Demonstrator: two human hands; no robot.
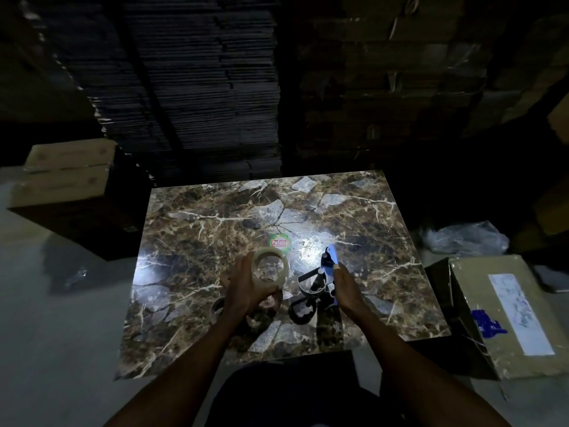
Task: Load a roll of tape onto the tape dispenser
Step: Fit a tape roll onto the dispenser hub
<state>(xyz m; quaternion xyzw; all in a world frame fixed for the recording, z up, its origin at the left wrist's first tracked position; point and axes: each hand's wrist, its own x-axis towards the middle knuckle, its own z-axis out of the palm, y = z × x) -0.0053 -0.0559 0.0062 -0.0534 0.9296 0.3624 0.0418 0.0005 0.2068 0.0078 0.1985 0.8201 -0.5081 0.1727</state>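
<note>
A round green-and-red sticker (280, 243) near the middle of the marble slab (197, 241) reads "Patel". The white label (520, 315) on the box (480, 291) beside the slab's right edge is too blurred to read.

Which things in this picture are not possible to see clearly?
- Head view: left hand hides the near rim of the tape roll it holds.
- Second roll on the table: mostly behind that hand and wrist.
- Tape dispenser: dark; right hand hides its handle.
- Round sticker: print too small.
</note>
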